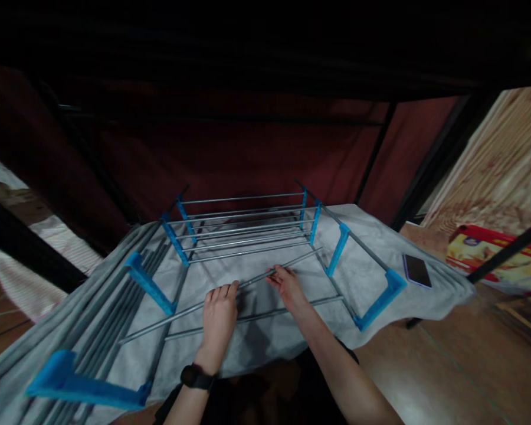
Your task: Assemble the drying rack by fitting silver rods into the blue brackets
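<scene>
My left hand [220, 307], with a dark watch [197, 376] on its wrist, is closed round a long grey metal rod [168, 319]. The fingers of my right hand [287, 284] pinch the same rod further to the right. It slants upward from left to right across a half-built rack. Grey bars span the rack's back part between upright blue plastic brackets [314, 223]. Nearer me, a blue corner bracket [383, 300] sits at the right and another blue bracket [86, 383] at the front left. A second rod [269, 314] lies crosswise below my hands.
Several loose grey tubes [110, 321] lie along the left side of the cloth-covered table [367, 236]. A phone [417, 270] rests near its right edge. Dark frame posts and red fabric [230, 153] stand behind. A red and yellow box [498, 257] is at the right.
</scene>
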Available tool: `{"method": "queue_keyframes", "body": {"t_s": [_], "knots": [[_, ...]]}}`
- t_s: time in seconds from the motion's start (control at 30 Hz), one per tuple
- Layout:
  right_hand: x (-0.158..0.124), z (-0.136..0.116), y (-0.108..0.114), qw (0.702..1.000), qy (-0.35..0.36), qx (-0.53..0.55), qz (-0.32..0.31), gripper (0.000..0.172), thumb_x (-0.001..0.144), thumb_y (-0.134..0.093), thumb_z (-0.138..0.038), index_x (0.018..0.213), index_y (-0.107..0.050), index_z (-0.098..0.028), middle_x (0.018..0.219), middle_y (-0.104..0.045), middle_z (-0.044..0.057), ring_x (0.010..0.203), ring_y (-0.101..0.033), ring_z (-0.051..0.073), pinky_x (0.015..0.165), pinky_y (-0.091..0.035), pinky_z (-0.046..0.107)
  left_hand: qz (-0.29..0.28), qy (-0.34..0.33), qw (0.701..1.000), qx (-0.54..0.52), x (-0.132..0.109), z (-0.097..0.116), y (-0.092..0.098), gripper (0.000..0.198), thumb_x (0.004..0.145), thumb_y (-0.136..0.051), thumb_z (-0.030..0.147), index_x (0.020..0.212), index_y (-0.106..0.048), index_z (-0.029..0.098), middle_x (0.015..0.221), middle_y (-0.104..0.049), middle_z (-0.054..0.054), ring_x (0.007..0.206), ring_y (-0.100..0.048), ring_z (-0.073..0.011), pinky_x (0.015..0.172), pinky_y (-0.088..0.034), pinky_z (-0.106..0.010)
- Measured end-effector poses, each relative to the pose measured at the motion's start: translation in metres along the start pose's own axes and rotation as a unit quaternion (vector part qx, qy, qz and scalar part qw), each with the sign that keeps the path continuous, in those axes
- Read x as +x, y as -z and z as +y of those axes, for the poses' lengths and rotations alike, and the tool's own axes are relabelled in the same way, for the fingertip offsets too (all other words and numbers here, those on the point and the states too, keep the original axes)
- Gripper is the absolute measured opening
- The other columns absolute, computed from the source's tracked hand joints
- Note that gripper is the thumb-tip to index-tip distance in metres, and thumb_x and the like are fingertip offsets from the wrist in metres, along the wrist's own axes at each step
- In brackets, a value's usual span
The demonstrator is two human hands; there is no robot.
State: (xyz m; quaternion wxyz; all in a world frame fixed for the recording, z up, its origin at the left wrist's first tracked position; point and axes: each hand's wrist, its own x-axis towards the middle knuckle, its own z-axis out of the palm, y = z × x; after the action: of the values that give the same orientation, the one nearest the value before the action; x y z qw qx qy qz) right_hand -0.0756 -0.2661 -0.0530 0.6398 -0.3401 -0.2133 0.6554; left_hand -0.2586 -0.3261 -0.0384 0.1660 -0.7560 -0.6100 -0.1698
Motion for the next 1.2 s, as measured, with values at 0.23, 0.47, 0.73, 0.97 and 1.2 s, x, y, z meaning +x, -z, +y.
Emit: {"method": "queue_keyframes", "body": {"t_s": [0.23,0.47,0.73,0.97,1.2], "knots": [[0.015,0.006,0.019,1.000,-0.011,0.001,0.001,0.024,0.063,-0.080,-0.033,0.071,-0.063,-0.018,0.071,-0.070,0.001,0.071,-0.068,0.015,0.075,-0.058,0.032,0.022,-0.019,1.000,0.008,0.017,0.006,-0.034,0.040,0.083,-0.039,0.005,0.116,-0.060,0.014,0.095,-0.068,-0.011,0.088,-0.059,-0.0252,0.083,-0.041,-0.040],[0.024,0.011,0.034,0.998,-0.045,0.012,0.043,0.018,0.066,-0.076,-0.028,0.071,-0.064,-0.017,0.071,-0.072,0.003,0.069,-0.068,0.015,0.071,-0.059,0.029,-0.003,-0.038,0.999,-0.015,0.019,0.009,-0.051,0.040,0.085,-0.040,0.007,0.119,-0.060,0.012,0.098,-0.067,-0.013,0.091,-0.058,-0.0268,0.084,-0.041,-0.041],[0.028,0.010,0.055,0.993,-0.094,0.027,0.064,0.004,0.074,-0.068,-0.019,0.073,-0.064,-0.017,0.067,-0.070,0.004,0.066,-0.066,0.014,0.066,-0.060,0.027,-0.007,-0.055,0.998,-0.042,0.023,0.015,-0.062,0.041,0.083,-0.040,0.006,0.116,-0.062,0.014,0.101,-0.068,-0.013,0.093,-0.059,-0.0263,0.086,-0.041,-0.042],[0.032,0.013,0.056,0.986,-0.150,0.016,0.070,0.007,0.082,-0.058,-0.012,0.076,-0.062,-0.015,0.067,-0.068,0.004,0.067,-0.066,0.013,0.071,-0.058,0.026,-0.047,-0.035,0.997,-0.040,0.016,0.013,-0.068,0.042,0.085,-0.039,0.005,0.120,-0.061,0.013,0.105,-0.068,-0.011,0.098,-0.057,-0.0260,0.090,-0.040,-0.040],[0.029,0.016,0.053,0.973,-0.224,-0.032,0.045,0.015,0.088,-0.053,-0.017,0.074,-0.059,-0.015,0.070,-0.069,0.005,0.069,-0.067,0.013,0.074,-0.057,0.026,-0.075,-0.021,0.995,-0.063,0.013,0.021,-0.075,0.041,0.087,-0.039,0.007,0.121,-0.061,0.015,0.104,-0.066,-0.011,0.098,-0.058,-0.0257,0.090,-0.040,-0.041]]}}
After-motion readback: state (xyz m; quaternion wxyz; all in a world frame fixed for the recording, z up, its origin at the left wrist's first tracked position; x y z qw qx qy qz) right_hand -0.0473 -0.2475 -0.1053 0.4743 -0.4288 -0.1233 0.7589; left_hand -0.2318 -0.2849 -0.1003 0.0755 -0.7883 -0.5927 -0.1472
